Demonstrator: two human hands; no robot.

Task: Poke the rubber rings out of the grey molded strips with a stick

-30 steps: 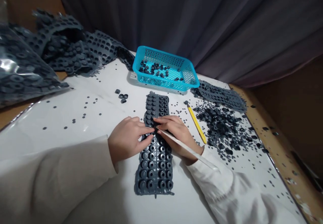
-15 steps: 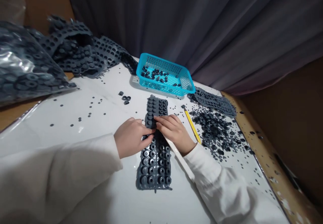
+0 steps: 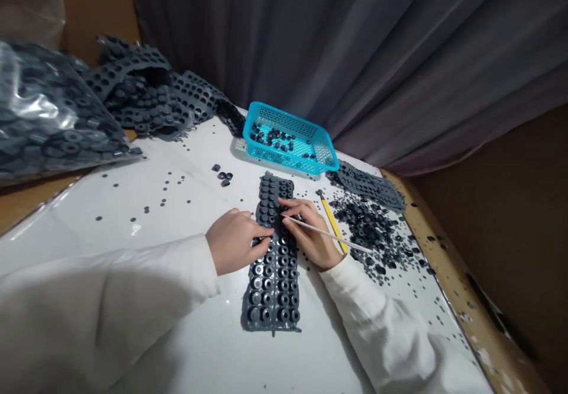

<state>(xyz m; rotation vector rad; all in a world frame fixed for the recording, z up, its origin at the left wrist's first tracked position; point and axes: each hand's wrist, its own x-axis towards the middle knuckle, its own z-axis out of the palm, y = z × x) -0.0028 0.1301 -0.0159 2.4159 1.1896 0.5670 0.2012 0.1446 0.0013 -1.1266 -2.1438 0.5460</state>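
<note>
A dark grey rubber sheet [image 3: 273,287] moulded with rows of small rings lies lengthwise on the white table [image 3: 186,175]. My left hand [image 3: 235,240] rests on the sheet's left edge, fingers curled and pressing it down. My right hand [image 3: 308,231] lies on the sheet's right side, pinching a thin pale stick [image 3: 337,237] whose tip touches the sheet near its middle. The stick's far end points right, over a pile of loose black rings [image 3: 373,231].
A blue basket [image 3: 326,157] holding several black rings stands beyond the sheet. A yellow pencil [image 3: 332,222] lies right of my hand. More ring sheets [image 3: 146,95] are heaped at the back left beside a clear bag [image 3: 39,122] of parts. Punched bits dot the table.
My right hand has turned the thin stick from pointing back along my sleeve to pointing out to the right. The view has shifted slightly; my left hand stays on the sheet.
</note>
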